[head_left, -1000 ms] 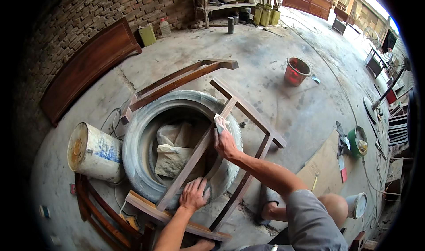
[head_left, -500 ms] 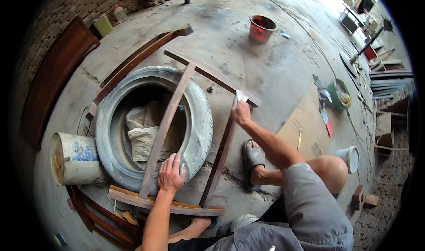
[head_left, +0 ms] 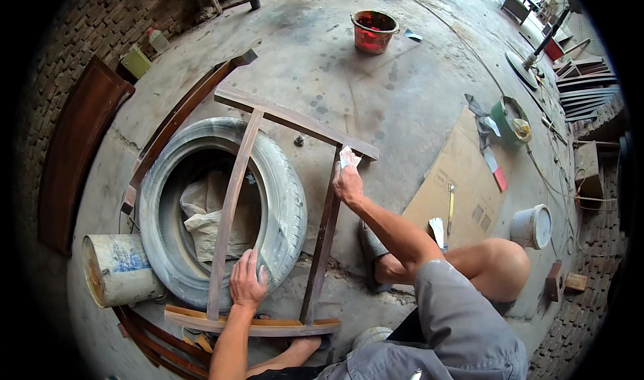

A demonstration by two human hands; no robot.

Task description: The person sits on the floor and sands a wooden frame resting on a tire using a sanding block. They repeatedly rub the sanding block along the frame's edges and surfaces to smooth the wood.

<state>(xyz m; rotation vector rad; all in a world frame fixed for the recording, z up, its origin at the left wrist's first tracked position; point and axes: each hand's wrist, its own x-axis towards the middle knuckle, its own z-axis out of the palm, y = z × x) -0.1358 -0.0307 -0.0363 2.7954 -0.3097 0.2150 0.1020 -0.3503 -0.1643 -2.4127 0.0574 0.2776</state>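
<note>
A wooden frame (head_left: 230,199) of dark, dusty bars lies across a grey tyre (head_left: 292,202). It has two long rails, a straight crosspiece (head_left: 295,124) at the far end and a curved one (head_left: 268,326) near me. My right hand (head_left: 348,182) pinches a folded white piece of sandpaper (head_left: 348,157) against the joint of the right rail and far crosspiece. My left hand (head_left: 247,283) rests over the tyre's near rim, right beside the left rail, its fingers stretched out. Pale crumpled sacking (head_left: 208,229) sits inside the tyre.
A paint-stained bucket (head_left: 124,269) lies left of the tyre. Curved wooden pieces (head_left: 181,122) lean behind it. Ahead stands a red-stained bucket (head_left: 373,34). On the right are cardboard (head_left: 443,179) with a yellow-handled tool (head_left: 451,209), a green bucket (head_left: 513,122) and a white tub (head_left: 531,227).
The view has shifted, so the floor items sit differently. My right hand still presses the sandpaper at the far joint, and my left hand stays by the left rail. A white piece now shows beside my knee.
</note>
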